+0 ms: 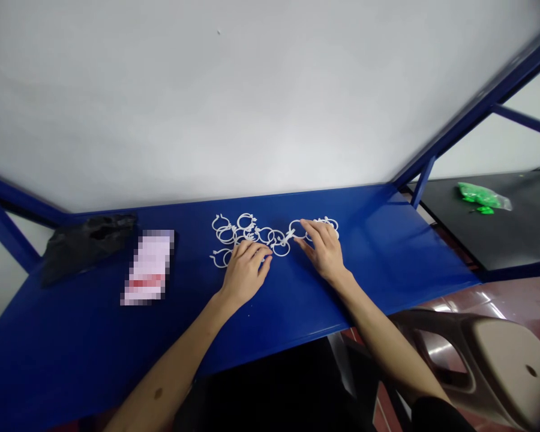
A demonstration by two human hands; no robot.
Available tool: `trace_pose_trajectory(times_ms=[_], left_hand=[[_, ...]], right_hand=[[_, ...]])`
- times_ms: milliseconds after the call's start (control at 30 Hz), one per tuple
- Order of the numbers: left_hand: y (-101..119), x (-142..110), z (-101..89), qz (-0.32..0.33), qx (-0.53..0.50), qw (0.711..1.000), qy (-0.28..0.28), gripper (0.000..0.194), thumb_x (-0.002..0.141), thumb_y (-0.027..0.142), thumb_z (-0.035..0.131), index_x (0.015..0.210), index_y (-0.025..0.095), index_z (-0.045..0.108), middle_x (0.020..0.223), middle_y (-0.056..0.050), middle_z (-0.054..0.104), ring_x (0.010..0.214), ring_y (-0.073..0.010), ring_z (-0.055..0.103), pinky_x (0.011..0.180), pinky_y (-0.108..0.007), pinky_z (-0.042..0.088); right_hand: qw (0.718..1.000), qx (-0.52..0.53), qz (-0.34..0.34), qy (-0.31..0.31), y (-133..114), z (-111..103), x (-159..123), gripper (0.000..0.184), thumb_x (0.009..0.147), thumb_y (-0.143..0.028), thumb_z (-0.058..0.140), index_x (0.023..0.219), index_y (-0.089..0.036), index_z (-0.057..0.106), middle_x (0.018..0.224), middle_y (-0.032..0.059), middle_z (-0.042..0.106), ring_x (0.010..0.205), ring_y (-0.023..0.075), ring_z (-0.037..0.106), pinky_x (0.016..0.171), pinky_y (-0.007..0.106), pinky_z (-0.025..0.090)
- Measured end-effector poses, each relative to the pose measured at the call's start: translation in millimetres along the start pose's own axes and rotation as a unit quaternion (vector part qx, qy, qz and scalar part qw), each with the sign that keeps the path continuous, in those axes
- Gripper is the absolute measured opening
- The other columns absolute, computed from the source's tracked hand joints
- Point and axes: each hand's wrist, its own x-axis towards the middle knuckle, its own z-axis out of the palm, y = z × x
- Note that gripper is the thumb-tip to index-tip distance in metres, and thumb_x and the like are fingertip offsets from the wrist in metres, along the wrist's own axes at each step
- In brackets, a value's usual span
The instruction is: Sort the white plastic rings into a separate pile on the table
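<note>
Several white plastic rings with small clip ends (251,228) lie in a loose, overlapping pile on the blue tabletop (252,324). My left hand (246,270) rests over the near side of this pile, fingers loosely bent and apart, with nothing visibly gripped. Between the thumb and forefinger of my right hand (324,249) is a white ring (290,230), whose left end meets other rings. More white rings (334,223) show just beyond the right hand, partly covered by it.
A black plastic bag (90,243) lies at the left, beside a blurred pink rectangular item (149,264). Blue metal frame bars (468,108) slope along both sides. Over a black table (468,234) at right lies a bag of green pieces (481,195). A plastic stool (508,360) stands below.
</note>
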Motion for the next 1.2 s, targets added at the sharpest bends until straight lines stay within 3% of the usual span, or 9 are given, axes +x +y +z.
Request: trace_pose_trajectory(times_ms=[267, 433, 600, 867, 967, 1067, 1200], left_hand=[[6, -1, 3.7, -0.011, -0.002, 0.999, 0.031, 0.020, 0.094, 0.033, 0.062, 0.110, 0.021, 0.068, 0.106, -0.007, 0.073, 0.103, -0.0271, 0.059, 0.090, -0.046, 0.048], [2, -2, 6.6, -0.020, -0.007, 0.999, 0.047, 0.009, 0.094, 0.028, 0.063, 0.094, 0.022, 0.070, 0.099, -0.004, 0.074, 0.097, -0.0242, 0.059, 0.087, -0.042, 0.048], [-3, -2, 3.9, -0.019, 0.017, 0.998, 0.052, 0.011, 0.096, 0.028, 0.061, 0.094, 0.023, 0.071, 0.099, -0.003, 0.074, 0.097, -0.0242, 0.058, 0.086, -0.043, 0.046], [-7, -3, 2.1, -0.005, 0.064, 0.997, 0.040, 0.008, 0.092, 0.028, 0.067, 0.097, 0.025, 0.072, 0.104, -0.005, 0.074, 0.105, -0.0286, 0.058, 0.088, -0.047, 0.044], [-4, -3, 1.8, -0.006, 0.063, 0.997, 0.036, 0.022, 0.089, 0.034, 0.071, 0.109, 0.025, 0.071, 0.111, -0.006, 0.073, 0.108, -0.0302, 0.057, 0.091, -0.048, 0.044], [1, -3, 1.2, -0.002, 0.048, 0.997, 0.062, 0.035, 0.089, 0.041, 0.070, 0.119, 0.024, 0.066, 0.112, -0.007, 0.072, 0.108, -0.0297, 0.057, 0.093, -0.047, 0.044], [5, -3, -0.6, 0.024, 0.024, 0.995, 0.093, 0.030, 0.093, 0.033, 0.066, 0.122, 0.023, 0.063, 0.107, -0.006, 0.074, 0.102, -0.0248, 0.061, 0.092, -0.042, 0.046]], right_hand=[[0.994, 0.081, -0.060, -0.048, -14, 1, -3, 0.052, 0.097, -0.026, 0.062, 0.147, -0.024, 0.046, 0.126, 0.0111, 0.069, 0.115, 0.0245, 0.065, 0.096, 0.044, 0.055], [0.990, 0.092, -0.104, -0.027, -24, 1, 1, 0.052, 0.097, -0.026, 0.063, 0.146, -0.020, 0.048, 0.123, 0.0125, 0.070, 0.112, 0.0243, 0.066, 0.092, 0.040, 0.057], [0.993, 0.093, -0.063, -0.033, -20, -1, 2, 0.046, 0.097, -0.030, 0.062, 0.142, -0.022, 0.053, 0.120, 0.0121, 0.071, 0.108, 0.0240, 0.068, 0.089, 0.041, 0.058], [0.992, 0.120, -0.015, -0.016, -14, -2, -3, 0.052, 0.095, -0.034, 0.066, 0.143, -0.024, 0.050, 0.121, 0.0123, 0.069, 0.108, 0.0254, 0.067, 0.091, 0.045, 0.057], [0.991, 0.130, -0.009, -0.013, -14, 0, -5, 0.054, 0.094, -0.033, 0.068, 0.143, -0.023, 0.049, 0.124, 0.0123, 0.067, 0.111, 0.0251, 0.065, 0.093, 0.045, 0.056], [0.989, 0.148, 0.000, -0.019, -17, 2, -7, 0.053, 0.092, -0.036, 0.069, 0.141, -0.023, 0.051, 0.123, 0.0116, 0.067, 0.111, 0.0251, 0.065, 0.093, 0.045, 0.057], [0.982, 0.185, -0.002, -0.034, -23, 3, -7, 0.045, 0.093, -0.038, 0.067, 0.133, -0.020, 0.057, 0.117, 0.0125, 0.069, 0.106, 0.0243, 0.066, 0.091, 0.042, 0.057]])
